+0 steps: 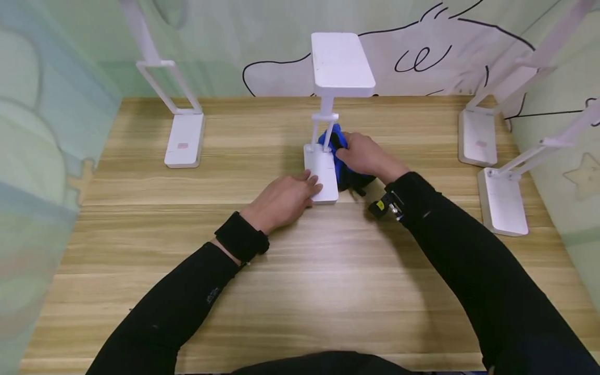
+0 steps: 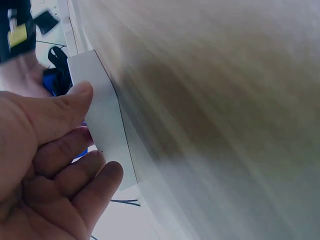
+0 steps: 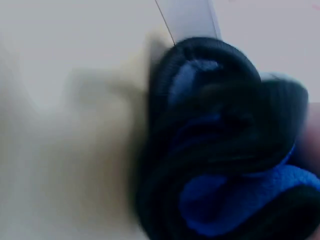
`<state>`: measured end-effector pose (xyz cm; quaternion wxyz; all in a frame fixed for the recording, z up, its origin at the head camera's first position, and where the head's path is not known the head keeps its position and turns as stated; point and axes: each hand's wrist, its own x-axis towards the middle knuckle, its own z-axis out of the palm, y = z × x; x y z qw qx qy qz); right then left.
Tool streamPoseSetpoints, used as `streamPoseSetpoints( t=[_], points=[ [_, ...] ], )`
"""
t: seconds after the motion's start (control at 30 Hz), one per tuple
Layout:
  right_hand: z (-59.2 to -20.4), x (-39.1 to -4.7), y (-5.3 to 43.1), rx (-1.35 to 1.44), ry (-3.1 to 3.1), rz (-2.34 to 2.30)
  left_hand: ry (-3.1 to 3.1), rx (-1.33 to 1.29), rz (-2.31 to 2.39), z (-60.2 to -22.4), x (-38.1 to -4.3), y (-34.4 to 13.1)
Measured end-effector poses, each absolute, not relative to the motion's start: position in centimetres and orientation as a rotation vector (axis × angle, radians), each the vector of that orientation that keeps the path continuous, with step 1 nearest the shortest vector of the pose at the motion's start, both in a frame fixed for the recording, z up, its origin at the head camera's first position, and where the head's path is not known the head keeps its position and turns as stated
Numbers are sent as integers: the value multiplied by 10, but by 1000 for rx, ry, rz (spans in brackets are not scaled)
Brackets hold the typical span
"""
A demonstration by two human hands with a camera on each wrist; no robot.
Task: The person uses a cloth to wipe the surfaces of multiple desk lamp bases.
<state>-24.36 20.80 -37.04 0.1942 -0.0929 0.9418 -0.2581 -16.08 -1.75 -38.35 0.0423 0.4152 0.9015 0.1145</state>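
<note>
In the head view a white desk lamp [image 1: 323,172] stands upright at mid-table, its flat head [image 1: 342,62] raised above the base. My left hand [image 1: 286,200] holds the front left of that base. The left wrist view shows the thumb and fingertips on the white lamp base [image 2: 102,120]. My right hand [image 1: 365,154] grips a bunched blue cloth with black edging [image 1: 341,161] against the base's right side. Folds of this blue cloth [image 3: 220,200] fill much of the right wrist view, where most of the hand is hidden.
Another white lamp [image 1: 185,140] stands at the back left of the wooden table [image 1: 300,297]. Two more, a rear lamp [image 1: 477,138] and a nearer lamp [image 1: 503,203], stand along the right side. A printed curtain [image 1: 281,47] hangs behind.
</note>
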Motion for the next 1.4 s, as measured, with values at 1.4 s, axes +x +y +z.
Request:
streamPoseSetpoints(
  t=[1.4],
  points=[
    [-374,-181,219,-1020,2834,-454,2666,1118,488,-381,-205,-36]
  ],
)
